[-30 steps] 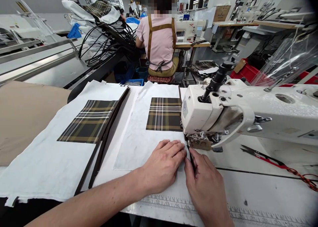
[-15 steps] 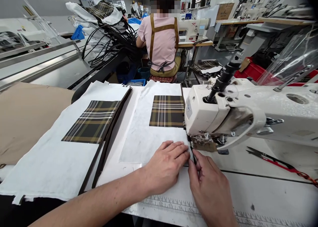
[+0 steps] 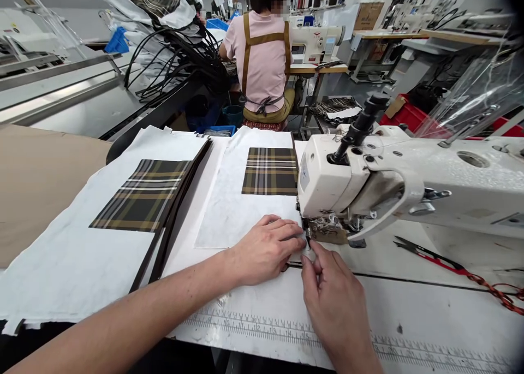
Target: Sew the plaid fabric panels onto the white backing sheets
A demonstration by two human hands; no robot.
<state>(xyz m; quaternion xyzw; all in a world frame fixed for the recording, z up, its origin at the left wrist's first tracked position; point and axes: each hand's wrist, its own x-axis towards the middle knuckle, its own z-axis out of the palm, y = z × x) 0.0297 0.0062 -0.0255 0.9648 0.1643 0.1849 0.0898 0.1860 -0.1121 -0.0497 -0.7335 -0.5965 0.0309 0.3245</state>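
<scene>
A white fabric panel with a plaid patch lies on the table, its right edge at the needle area of the white sewing machine. My left hand rests on the panel's near right corner, fingers together, pressing it down. Just right of it, my right hand pinches the dark edging at the panel's edge, in front of the presser foot. Left of the panel is a stack of similar white pieces, the top one with a plaid patch.
Red-handled scissors lie right of my right hand. A ruler strip runs along the table's front. Brown material is at the far left. Ahead, a person in pink sits with their back to me, beside a heap of pieces with black cords.
The view has shifted a little. The panel has slid slightly away from me along the machine, its near edge now closer to the presser foot. Both hands keep their places at its edge.
</scene>
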